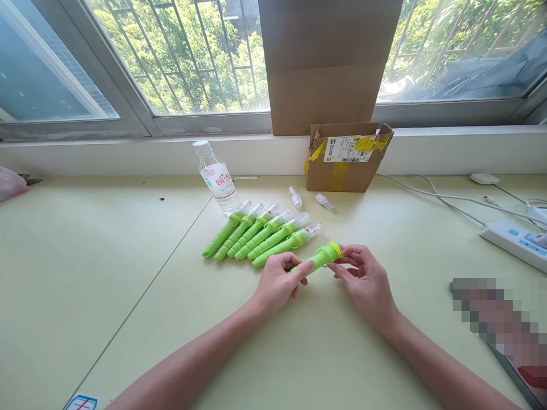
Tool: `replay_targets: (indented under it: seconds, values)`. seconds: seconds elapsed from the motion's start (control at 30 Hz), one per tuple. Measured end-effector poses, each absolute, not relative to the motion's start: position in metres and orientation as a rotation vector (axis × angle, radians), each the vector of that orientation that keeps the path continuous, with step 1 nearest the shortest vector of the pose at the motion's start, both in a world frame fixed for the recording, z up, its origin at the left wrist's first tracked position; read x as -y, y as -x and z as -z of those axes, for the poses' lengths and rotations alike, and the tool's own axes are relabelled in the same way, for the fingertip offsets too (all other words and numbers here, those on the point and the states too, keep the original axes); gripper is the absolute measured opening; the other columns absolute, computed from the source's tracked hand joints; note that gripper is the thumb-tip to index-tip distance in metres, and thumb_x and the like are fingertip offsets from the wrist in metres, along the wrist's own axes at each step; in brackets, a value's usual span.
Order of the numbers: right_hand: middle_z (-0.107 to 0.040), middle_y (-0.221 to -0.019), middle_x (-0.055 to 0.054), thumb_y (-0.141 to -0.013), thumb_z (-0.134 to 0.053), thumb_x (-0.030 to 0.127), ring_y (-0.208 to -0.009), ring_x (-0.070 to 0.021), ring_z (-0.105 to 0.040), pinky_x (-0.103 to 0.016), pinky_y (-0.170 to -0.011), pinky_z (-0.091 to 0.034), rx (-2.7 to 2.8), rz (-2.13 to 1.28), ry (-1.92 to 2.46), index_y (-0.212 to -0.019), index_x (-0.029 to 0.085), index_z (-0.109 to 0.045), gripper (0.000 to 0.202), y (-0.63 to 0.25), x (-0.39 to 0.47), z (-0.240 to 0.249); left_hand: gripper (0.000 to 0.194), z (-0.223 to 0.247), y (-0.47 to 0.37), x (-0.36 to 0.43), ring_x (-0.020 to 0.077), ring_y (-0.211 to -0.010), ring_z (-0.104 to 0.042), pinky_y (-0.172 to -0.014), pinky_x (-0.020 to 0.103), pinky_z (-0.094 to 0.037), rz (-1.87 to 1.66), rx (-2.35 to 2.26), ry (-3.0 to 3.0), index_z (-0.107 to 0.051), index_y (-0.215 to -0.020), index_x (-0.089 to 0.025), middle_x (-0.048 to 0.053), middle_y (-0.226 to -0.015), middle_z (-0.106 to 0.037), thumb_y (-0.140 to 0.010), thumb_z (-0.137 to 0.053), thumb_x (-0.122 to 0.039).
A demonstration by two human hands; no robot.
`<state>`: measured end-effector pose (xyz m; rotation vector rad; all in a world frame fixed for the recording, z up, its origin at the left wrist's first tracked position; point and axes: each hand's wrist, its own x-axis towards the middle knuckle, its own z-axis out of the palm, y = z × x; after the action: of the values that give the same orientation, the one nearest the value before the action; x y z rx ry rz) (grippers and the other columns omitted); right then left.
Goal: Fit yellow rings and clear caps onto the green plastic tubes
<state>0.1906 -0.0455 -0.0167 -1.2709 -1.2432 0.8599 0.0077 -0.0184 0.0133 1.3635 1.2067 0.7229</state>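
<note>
My left hand [280, 279] is closed around the lower part of a green plastic torch-shaped handle [320, 257], its flared, yellow-rimmed head tilted up to the right. At that head, the fingertips of my right hand [370, 282] pinch the rim; its end face is partly hidden by them. No clear tip shows on this handle. Just beyond my left hand, several similar green handles [260, 236] lie side by side in a slanted row, each with a clear ribbed tip. Behind them lie a loose clear cap [294, 196] and a small white-and-clear piece [325, 201].
A water bottle [219, 182] stands behind the row. An open cardboard box [342, 171] sits against the sill. At right are a power strip [515, 242], white cables [444, 196] and a pixelated flat object [499, 336]. A seam crosses the table [85, 256].
</note>
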Motion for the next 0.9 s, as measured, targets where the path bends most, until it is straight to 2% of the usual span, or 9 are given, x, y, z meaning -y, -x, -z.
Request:
replay_targets:
  seconds: [0.13, 0.27, 0.43, 0.63, 0.77, 0.9]
  values:
    - [-0.069, -0.101, -0.006, -0.077, -0.072, 0.04, -0.078, -0.0203, -0.068, -0.034, -0.063, -0.058, 1.249, -0.813, 1.292, -0.089, 0.023, -0.054, 0.027, -0.191, 0.046, 0.017, 0.036, -0.013, -0.008, 0.018, 0.0069, -0.041, -0.046, -0.04, 0.02, -0.034, -0.742, -1.204, -1.393, -0.054, -0.075, -0.017, -0.002, -0.066, -0.061, -0.077, -0.064, -0.052]
    - [-0.069, -0.108, -0.008, -0.076, -0.073, 0.039, -0.07, -0.0175, -0.067, -0.034, -0.062, -0.058, 1.244, -0.718, 1.314, -0.088, 0.023, -0.055, 0.027, -0.19, 0.048, 0.016, 0.041, -0.007, -0.009, 0.018, 0.0089, -0.053, -0.05, -0.048, 0.02, -0.038, -0.908, -1.245, -1.542, -0.051, -0.079, -0.019, -0.004, -0.068, -0.055, -0.066, -0.077, -0.048]
    - [-0.068, -0.107, -0.006, -0.076, -0.073, 0.038, -0.071, -0.0168, -0.066, -0.033, -0.062, -0.058, 1.254, -0.708, 1.317, -0.089, 0.023, -0.056, 0.026, -0.191, 0.048, 0.017, 0.036, 0.0, -0.012, 0.02, 0.0105, -0.06, -0.049, -0.055, 0.023, -0.038, -1.062, -1.326, -1.688, -0.051, -0.068, -0.017, -0.003, -0.065, -0.054, -0.067, -0.077, -0.043]
    - [-0.066, -0.097, -0.004, -0.077, -0.072, 0.04, -0.08, -0.0197, -0.067, -0.03, -0.059, -0.058, 1.274, -0.856, 1.323, -0.093, 0.024, -0.052, 0.03, -0.192, 0.045, 0.018, 0.033, 0.002, -0.012, 0.022, 0.0113, -0.061, -0.049, -0.055, 0.024, -0.037, -1.06, -1.358, -1.647, -0.057, -0.071, -0.016, -0.001, -0.065, -0.058, -0.07, -0.073, -0.045]
    - [-0.064, -0.097, -0.003, -0.076, -0.073, 0.039, -0.08, -0.0195, -0.066, -0.028, -0.055, -0.057, 1.303, -0.912, 1.317, -0.098, 0.026, -0.049, 0.035, -0.193, 0.044, 0.018, 0.036, -0.001, -0.012, 0.022, 0.0102, -0.058, -0.047, -0.053, 0.023, -0.036, -1.036, -1.355, -1.586, -0.055, -0.067, -0.016, -0.002, -0.062, -0.055, -0.069, -0.074, -0.046]
    - [-0.065, -0.096, -0.004, -0.079, -0.069, 0.04, -0.086, -0.0214, -0.067, -0.028, -0.056, -0.057, 1.299, -0.912, 1.322, -0.095, 0.025, -0.049, 0.03, -0.194, 0.045, 0.02, 0.036, -0.007, -0.013, 0.022, 0.008, -0.053, -0.044, -0.049, 0.022, -0.034, -0.996, -1.32, -1.513, -0.053, -0.065, -0.016, -0.003, -0.059, -0.052, -0.069, -0.074, -0.045]
